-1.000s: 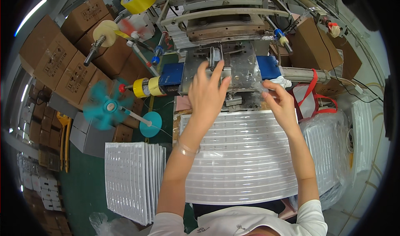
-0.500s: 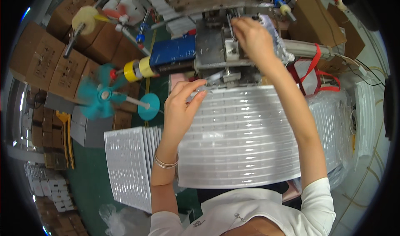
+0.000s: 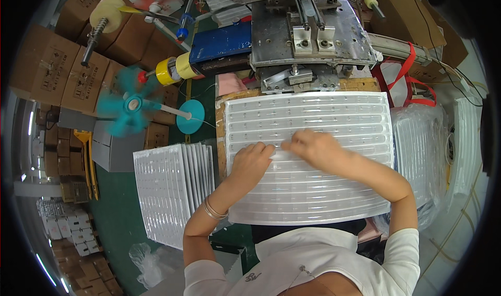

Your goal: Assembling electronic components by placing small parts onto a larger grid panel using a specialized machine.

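A white sheet-like tray [image 3: 387, 100] with long rows of clear tubes [image 3: 323, 113] lies before me. Over its middle, my left hand [image 3: 250, 163] is closed, fingertips curled down near the tubes. Close to its right, my right hand [image 3: 315, 150] pinches with thumb and fingers. A small clear piece shows between the two sets of fingertips; who holds it is hard to make out. Beyond the tray stands a metal machine plate [image 3: 344, 35] with a clamp block [image 3: 313, 40], above which a clear tube [image 3: 308, 8] rests between two rods.
Stacked similar trays [image 3: 162, 191] lean at the left, and plastic-wrapped ones [image 3: 420, 144] lie at the right. A turning teal fan [image 3: 133, 105], tape rolls [image 3: 167, 71] and cardboard boxes [image 3: 44, 74] are at the left. A red-handled bag [image 3: 391, 84] hangs at the right.
My right hand has come back from the machine to the tray's middle. My left hand has lowered from the tray's far edge to meet it. A tube now shows in the machine, uncovered.
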`<state>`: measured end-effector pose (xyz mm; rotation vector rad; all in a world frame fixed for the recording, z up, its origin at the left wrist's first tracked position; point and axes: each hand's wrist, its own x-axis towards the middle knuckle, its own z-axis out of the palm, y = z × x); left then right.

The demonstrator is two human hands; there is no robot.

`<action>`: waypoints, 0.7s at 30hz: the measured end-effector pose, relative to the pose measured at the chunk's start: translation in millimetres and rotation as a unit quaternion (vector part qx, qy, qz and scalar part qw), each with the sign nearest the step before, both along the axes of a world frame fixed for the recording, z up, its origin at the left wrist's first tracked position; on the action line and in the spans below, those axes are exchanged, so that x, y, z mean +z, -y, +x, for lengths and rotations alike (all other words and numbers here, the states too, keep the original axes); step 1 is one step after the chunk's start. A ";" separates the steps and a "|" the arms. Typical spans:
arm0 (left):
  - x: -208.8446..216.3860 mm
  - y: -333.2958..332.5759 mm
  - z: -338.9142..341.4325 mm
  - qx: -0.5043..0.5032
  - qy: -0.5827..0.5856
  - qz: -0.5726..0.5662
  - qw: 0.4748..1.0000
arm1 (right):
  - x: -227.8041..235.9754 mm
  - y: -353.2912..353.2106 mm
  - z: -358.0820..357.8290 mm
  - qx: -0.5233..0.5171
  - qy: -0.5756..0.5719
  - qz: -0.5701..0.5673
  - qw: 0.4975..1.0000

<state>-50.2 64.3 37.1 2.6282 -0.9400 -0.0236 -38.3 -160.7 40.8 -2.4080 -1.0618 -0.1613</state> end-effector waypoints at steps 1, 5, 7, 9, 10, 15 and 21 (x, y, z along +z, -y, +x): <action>-0.3 -1.0 -0.6 -0.005 0.004 0.009 1.000 | -9.1 -3.8 -6.7 -0.003 0.003 0.000 1.000; 0.3 2.1 -4.8 0.076 -0.041 -0.043 0.995 | -16.7 -3.6 -12.6 0.017 -0.018 -0.049 0.998; -0.9 9.2 -6.9 0.085 -0.067 -0.070 0.992 | -5.2 2.6 -9.9 0.014 -0.065 -0.018 0.998; -5.5 22.5 -7.7 0.041 -0.001 -0.157 0.987 | 10.9 17.9 -4.6 -0.063 -0.116 0.099 0.986; -7.2 26.8 -8.8 0.039 0.002 -0.158 0.987 | 17.0 21.2 1.3 -0.063 -0.113 0.097 0.987; -15.3 32.6 -9.9 0.000 0.058 -0.070 0.996 | 30.2 49.8 9.9 -0.232 -0.206 0.257 0.915; -14.2 22.8 -12.5 0.019 0.047 -0.139 0.989 | 12.4 61.7 13.2 -0.259 -0.265 0.344 0.863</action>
